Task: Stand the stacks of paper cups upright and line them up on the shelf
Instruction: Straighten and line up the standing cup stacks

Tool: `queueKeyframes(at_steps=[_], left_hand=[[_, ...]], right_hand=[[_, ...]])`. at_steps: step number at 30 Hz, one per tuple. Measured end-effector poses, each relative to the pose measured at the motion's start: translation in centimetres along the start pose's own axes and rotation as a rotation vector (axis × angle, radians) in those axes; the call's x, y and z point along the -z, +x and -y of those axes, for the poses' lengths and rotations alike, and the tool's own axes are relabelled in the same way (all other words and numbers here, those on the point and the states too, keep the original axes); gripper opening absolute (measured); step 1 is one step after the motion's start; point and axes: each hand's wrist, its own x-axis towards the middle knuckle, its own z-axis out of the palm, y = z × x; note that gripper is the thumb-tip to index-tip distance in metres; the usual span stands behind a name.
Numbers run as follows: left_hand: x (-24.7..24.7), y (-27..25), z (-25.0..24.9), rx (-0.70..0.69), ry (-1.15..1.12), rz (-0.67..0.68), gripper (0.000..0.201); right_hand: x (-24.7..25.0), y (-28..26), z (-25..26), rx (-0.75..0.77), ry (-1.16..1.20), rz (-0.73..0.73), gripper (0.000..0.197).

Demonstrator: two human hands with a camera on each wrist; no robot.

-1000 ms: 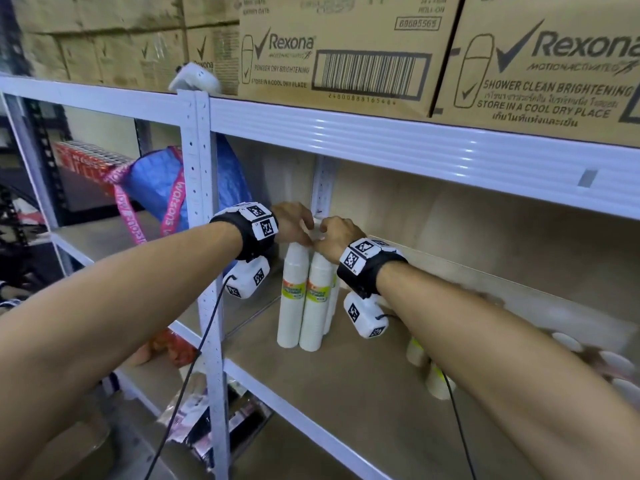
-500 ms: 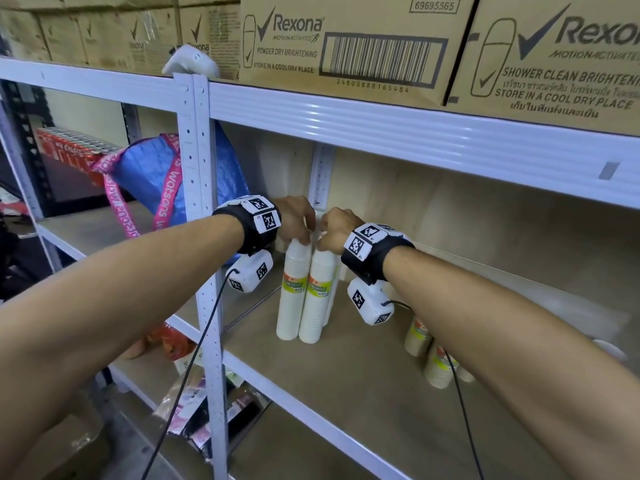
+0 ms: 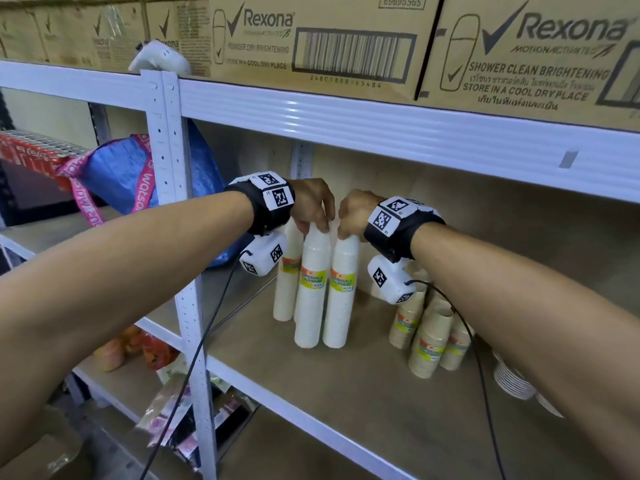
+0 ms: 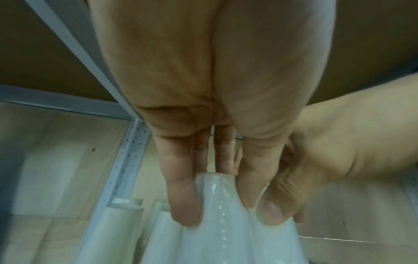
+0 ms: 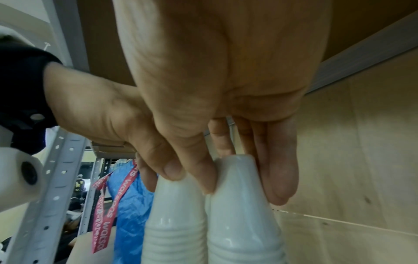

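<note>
Three tall white paper-cup stacks stand upright at the left end of the wooden shelf (image 3: 346, 393). My left hand (image 3: 317, 226) pinches the top of the middle stack (image 3: 311, 289); the left wrist view shows fingers (image 4: 184, 205) and thumb on either side of that stack's wrapped top (image 4: 222, 214). My right hand (image 3: 346, 233) grips the top of the right stack (image 3: 341, 292), its fingers (image 5: 276, 178) round the tip (image 5: 237, 178). The third stack (image 3: 285, 285) stands behind, untouched. Both held stacks rest on the shelf, touching side by side.
Short brown cup stacks (image 3: 429, 337) stand clustered under my right forearm. White cups (image 3: 512, 379) lie at the right edge. A white upright post (image 3: 173, 202) and a blue bag (image 3: 121, 174) are to the left. Cardboard boxes (image 3: 311, 43) sit on the shelf above.
Both hands keep hold of the same stack tops. The two front stacks stand a little nearer the shelf front than before, and the brown stacks have come into clear view.
</note>
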Motion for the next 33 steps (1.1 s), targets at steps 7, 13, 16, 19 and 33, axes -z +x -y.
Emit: queueKeyframes(at_steps=[7, 13, 16, 19, 33], left_hand=[[-0.4, 3.1, -2.9, -0.079, 0.022, -0.076, 0.024], [-2.1, 6.9, -3.7, -0.133, 0.046, -0.175, 0.026], [-3.0, 8.8, -3.8, -0.168, 0.087, -0.227, 0.03], [-3.9, 10.5, -3.7, -0.185, 0.061, -0.245, 0.031], [-6.7, 14.8, -3.8, -0.134, -0.072, -0.223, 0.034]], right_hand=[[0.7, 0.0, -4.6, -0.124, 0.021, -0.052, 0.027], [-0.1, 1.6, -7.4, -0.179, 0.046, -0.104, 0.032], [-0.6, 2.8, -8.7, -0.192, 0.07, -0.118, 0.036], [-1.2, 4.1, -9.6, -0.211, 0.081, -0.119, 0.038], [-2.2, 6.6, -11.4, -0.195, 0.176, -0.099, 0.03]])
